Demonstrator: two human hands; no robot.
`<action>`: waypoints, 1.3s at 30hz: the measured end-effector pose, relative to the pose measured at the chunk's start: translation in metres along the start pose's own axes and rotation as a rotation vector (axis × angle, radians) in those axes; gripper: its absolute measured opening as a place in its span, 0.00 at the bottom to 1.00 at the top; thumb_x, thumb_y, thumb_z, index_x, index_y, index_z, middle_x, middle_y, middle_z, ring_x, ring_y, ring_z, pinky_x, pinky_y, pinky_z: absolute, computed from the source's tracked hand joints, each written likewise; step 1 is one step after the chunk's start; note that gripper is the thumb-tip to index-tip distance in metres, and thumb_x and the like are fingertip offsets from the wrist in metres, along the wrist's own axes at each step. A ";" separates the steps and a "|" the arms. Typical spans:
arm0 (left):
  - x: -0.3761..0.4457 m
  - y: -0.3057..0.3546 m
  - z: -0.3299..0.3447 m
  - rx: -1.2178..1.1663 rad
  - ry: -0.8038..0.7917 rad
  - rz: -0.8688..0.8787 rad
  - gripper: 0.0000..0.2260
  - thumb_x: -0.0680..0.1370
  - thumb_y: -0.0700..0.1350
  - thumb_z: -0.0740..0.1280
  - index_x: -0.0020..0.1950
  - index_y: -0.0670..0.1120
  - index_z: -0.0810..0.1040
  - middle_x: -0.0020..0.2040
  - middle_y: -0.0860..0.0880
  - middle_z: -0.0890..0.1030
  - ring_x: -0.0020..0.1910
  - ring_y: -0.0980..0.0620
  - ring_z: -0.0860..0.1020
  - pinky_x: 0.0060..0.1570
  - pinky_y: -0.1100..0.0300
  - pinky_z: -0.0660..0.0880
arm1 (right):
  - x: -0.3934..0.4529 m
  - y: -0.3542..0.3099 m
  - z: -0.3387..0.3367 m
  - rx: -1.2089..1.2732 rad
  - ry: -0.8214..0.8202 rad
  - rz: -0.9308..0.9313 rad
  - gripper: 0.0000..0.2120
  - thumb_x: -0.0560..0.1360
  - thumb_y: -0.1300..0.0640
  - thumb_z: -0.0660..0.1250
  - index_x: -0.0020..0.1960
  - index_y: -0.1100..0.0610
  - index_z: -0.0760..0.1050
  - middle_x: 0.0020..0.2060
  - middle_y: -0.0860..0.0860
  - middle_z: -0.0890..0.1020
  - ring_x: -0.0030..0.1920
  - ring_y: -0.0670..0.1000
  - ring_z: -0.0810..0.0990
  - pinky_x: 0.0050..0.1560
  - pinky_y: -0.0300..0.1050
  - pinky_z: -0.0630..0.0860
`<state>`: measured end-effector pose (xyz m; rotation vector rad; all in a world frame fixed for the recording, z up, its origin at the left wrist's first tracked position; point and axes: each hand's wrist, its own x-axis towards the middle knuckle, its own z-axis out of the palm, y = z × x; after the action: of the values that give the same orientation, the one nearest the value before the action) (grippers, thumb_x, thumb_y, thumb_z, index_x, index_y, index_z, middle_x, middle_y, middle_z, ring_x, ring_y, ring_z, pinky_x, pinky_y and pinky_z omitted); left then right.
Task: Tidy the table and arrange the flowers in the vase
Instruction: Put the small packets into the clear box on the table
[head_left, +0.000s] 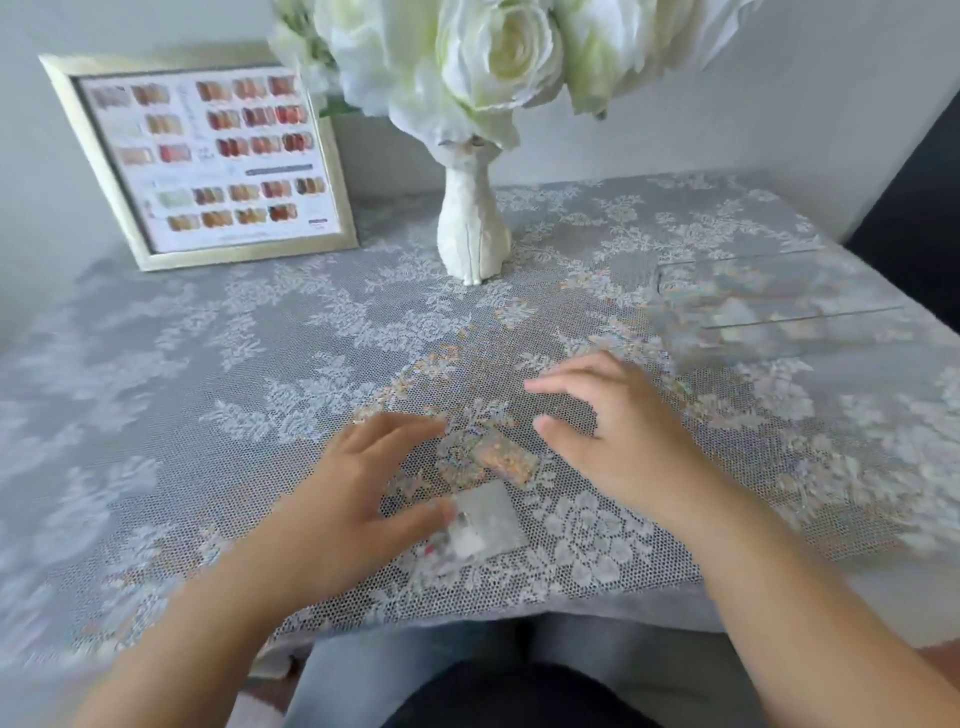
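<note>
Both hands low over lace cloth (208, 395). Left hand (358, 488) thumb touches clear card (480, 522) (blurred); right hand (618, 431) spread, empty. Flowers (467, 52) in vase (472, 228), behind.

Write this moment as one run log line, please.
left hand: open, thumb on clear packet | right hand: open over tablecloth | flowers: in vase

Head view, down onto table (156, 364)
</note>
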<state>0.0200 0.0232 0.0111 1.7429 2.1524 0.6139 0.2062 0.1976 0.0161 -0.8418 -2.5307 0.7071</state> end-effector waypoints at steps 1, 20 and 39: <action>-0.007 0.000 0.003 0.006 0.017 -0.011 0.33 0.70 0.70 0.61 0.73 0.59 0.67 0.68 0.60 0.68 0.67 0.56 0.65 0.69 0.52 0.64 | 0.001 -0.002 0.006 -0.046 -0.035 0.012 0.18 0.75 0.45 0.67 0.64 0.44 0.76 0.62 0.45 0.72 0.65 0.48 0.66 0.62 0.40 0.57; -0.028 0.013 0.015 -0.165 0.265 0.111 0.16 0.71 0.57 0.73 0.57 0.56 0.81 0.44 0.61 0.81 0.51 0.63 0.77 0.60 0.47 0.72 | -0.011 -0.006 0.021 0.197 0.119 0.016 0.04 0.68 0.45 0.73 0.40 0.42 0.79 0.53 0.36 0.77 0.55 0.29 0.69 0.57 0.31 0.61; 0.150 0.082 0.037 -0.584 0.139 0.230 0.09 0.81 0.49 0.64 0.54 0.62 0.81 0.45 0.52 0.83 0.27 0.51 0.74 0.22 0.57 0.71 | 0.002 0.140 -0.111 0.032 0.650 0.170 0.07 0.75 0.53 0.69 0.51 0.44 0.82 0.51 0.48 0.79 0.57 0.52 0.76 0.63 0.55 0.70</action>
<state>0.0751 0.1887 0.0254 1.6469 1.6170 1.3033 0.3210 0.3338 0.0262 -1.0762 -1.8800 0.4253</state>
